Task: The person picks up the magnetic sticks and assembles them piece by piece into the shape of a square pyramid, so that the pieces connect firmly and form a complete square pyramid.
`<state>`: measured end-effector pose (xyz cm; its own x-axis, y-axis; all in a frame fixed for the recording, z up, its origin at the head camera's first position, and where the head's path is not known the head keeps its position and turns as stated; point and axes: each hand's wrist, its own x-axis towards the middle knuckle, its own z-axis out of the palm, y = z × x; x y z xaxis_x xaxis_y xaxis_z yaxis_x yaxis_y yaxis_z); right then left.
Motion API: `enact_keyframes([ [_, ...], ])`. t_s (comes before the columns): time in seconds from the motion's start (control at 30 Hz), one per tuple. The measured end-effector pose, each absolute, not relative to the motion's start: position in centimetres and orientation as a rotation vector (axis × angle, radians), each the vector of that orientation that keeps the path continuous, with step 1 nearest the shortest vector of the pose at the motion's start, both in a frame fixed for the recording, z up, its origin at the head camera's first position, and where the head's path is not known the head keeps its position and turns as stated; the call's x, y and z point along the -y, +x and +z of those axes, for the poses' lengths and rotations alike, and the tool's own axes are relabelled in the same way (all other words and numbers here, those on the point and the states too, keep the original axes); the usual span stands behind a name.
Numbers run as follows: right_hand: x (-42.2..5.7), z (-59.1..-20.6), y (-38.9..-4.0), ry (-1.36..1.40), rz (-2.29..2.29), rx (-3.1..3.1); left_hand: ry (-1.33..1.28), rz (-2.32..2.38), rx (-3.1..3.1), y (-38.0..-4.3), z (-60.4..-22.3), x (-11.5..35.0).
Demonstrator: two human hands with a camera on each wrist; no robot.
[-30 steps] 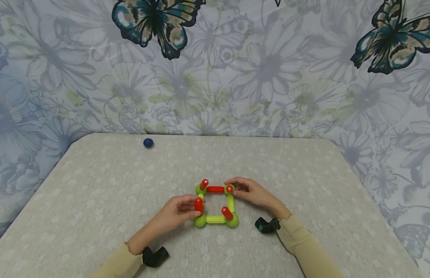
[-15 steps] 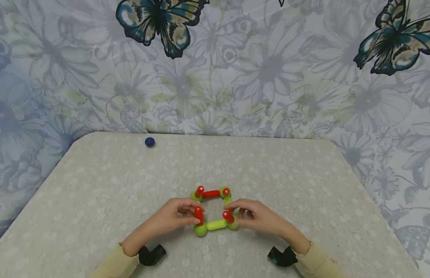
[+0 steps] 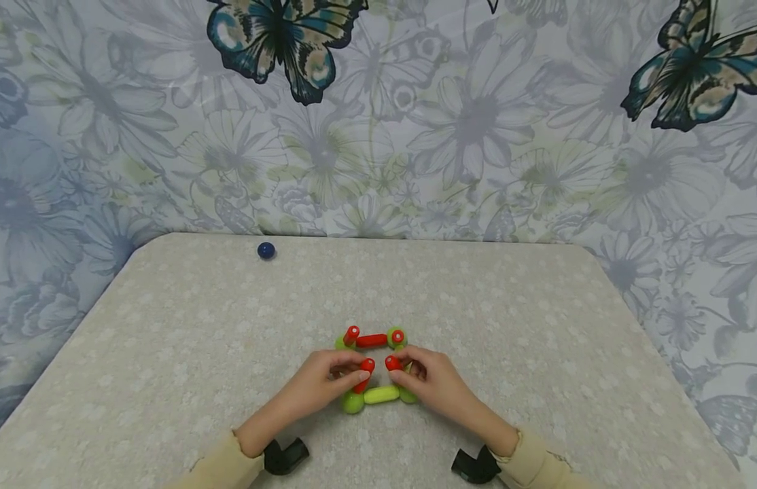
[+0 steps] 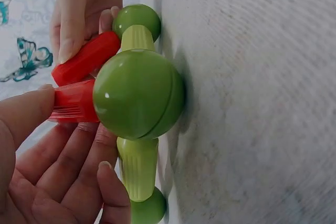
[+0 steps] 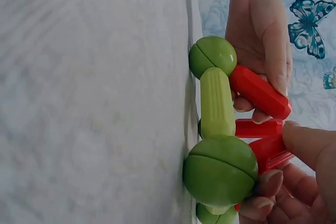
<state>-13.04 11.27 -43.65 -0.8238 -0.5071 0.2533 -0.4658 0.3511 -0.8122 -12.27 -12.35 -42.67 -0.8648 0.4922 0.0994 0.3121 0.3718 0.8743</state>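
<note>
A square frame of green balls (image 3: pixel 353 403) joined by light-green rods (image 3: pixel 381 394) and a red rod (image 3: pixel 371 341) lies on the table, with red rods standing up from its corners. My left hand (image 3: pixel 320 377) pinches the near-left upright red rod (image 4: pixel 76 100) between thumb and fingers; it leans inward from its green ball (image 4: pixel 131 93). Opposite, my right hand (image 3: pixel 439 377) pinches the near-right red rod (image 5: pixel 270 150), which also leans inward above its ball (image 5: pixel 220 171). The two rod tops are apart. Fingers partly hide the frame's sides.
A dark blue ball (image 3: pixel 266 250) sits at the table's far left edge. Two more upright red rods (image 3: pixel 352 334) stand on the far corners. Behind the table (image 3: pixel 507 305) hangs a floral cloth with butterflies (image 3: pixel 283 47). Black wrist cameras (image 3: pixel 286 456) hang below both hands.
My right hand has come from the far-right corner to the near-right red rod and taken hold of it. Both near red rods have tilted inward. The frame has shifted slightly nearer.
</note>
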Motion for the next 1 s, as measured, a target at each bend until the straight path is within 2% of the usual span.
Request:
enact_keyframes([
  [0.33, -10.6, -43.7, -12.9, -0.812, -1.503, -2.574, 0.701, 1.550, -2.428, -12.2, -42.8, 12.4],
  [0.67, -11.0, -43.7, -12.9, -0.820, -1.486, -2.535, 0.687, 1.546, -2.414, -12.1, -42.5, 12.4],
  [1.0, -13.0, -41.8, -14.0, -0.784, -1.595, -2.711, 0.509, 1.643, -2.754, -12.7, -41.6, 14.1],
])
